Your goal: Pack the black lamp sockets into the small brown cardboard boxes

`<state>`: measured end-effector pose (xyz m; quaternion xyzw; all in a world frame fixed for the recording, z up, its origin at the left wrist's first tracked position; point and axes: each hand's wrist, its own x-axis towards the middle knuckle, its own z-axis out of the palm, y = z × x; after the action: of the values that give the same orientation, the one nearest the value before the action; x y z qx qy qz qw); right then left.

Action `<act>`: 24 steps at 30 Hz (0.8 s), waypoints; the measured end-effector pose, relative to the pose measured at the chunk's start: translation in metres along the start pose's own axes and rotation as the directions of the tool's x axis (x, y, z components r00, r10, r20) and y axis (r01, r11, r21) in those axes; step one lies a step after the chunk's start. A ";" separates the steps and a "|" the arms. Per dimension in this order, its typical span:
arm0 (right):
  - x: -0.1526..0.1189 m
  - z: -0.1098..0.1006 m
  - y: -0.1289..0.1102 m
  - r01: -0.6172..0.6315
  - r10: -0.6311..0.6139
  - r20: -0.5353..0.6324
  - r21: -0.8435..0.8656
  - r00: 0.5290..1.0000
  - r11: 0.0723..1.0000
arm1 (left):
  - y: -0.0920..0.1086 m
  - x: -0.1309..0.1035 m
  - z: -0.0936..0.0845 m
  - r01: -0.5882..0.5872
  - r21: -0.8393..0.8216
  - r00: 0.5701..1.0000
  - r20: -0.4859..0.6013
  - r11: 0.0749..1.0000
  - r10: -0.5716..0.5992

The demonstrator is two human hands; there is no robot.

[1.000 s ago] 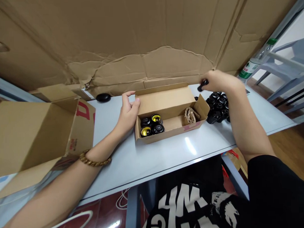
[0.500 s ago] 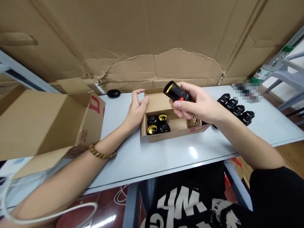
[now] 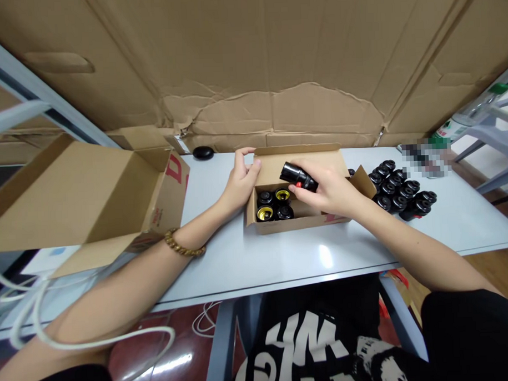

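My right hand (image 3: 331, 189) is closed around a black flashlight (image 3: 297, 175) with a red button. It holds the flashlight tilted above a small open cardboard box (image 3: 303, 225), its wide end pointing left. Inside the box's left part several flashlights (image 3: 266, 198) stand upright, some showing yellow-rimmed ends and others black ends. My left hand (image 3: 242, 180) grips the raised back flap (image 3: 273, 161) at its left edge, thumb against the cardboard. My right hand hides part of the box's right half.
Several more black flashlights (image 3: 399, 188) stand grouped on the white table (image 3: 240, 260) to the right. A larger open carton (image 3: 154, 194) is at the left. A black oval object (image 3: 203, 153) lies at the back, and a plastic bottle (image 3: 464, 122) is far right. White cables (image 3: 117, 337) loop at lower left.
My right hand has lowered the flashlight toward the box and turned it closer to level. My left hand stays at the flap. The whole view has shifted slightly.
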<state>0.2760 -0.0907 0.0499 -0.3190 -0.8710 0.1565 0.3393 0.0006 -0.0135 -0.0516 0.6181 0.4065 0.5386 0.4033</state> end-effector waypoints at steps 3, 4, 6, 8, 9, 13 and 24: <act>-0.002 0.002 0.001 -0.006 0.006 0.005 0.010 1.000 1.000 | 0.001 -0.001 0.000 -0.003 -0.008 1.000 0.004 1.000 0.003; -0.002 0.002 0.000 -0.012 0.012 0.005 0.022 1.000 1.000 | 0.001 -0.001 0.000 -0.007 -0.008 1.000 0.005 1.000 0.007; -0.002 0.002 -0.001 -0.016 0.016 0.016 0.055 1.000 0.998 | 0.002 -0.001 0.000 -0.011 -0.006 1.000 0.004 1.000 0.012; -0.001 0.003 -0.003 -0.018 0.016 0.029 0.082 0.999 0.996 | 0.002 -0.002 -0.001 -0.011 -0.002 1.000 0.003 1.000 0.011; -0.001 0.003 -0.003 -0.021 0.019 0.024 0.086 1.000 0.996 | 0.002 -0.001 -0.001 -0.011 -0.001 1.000 0.003 1.000 0.011; 0.000 0.004 -0.003 -0.008 0.011 -0.039 0.058 0.999 0.998 | 0.000 -0.001 -0.001 -0.014 -0.007 1.000 0.012 1.000 0.015; 0.001 0.004 -0.001 0.030 -0.029 -0.064 0.004 0.998 1.000 | 0.001 -0.002 0.000 -0.033 0.032 0.999 -0.023 0.999 0.034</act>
<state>0.2722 -0.0908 0.0477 -0.3100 -0.8640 0.1435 0.3698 0.0001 -0.0156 -0.0511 0.6249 0.4090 0.5460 0.3796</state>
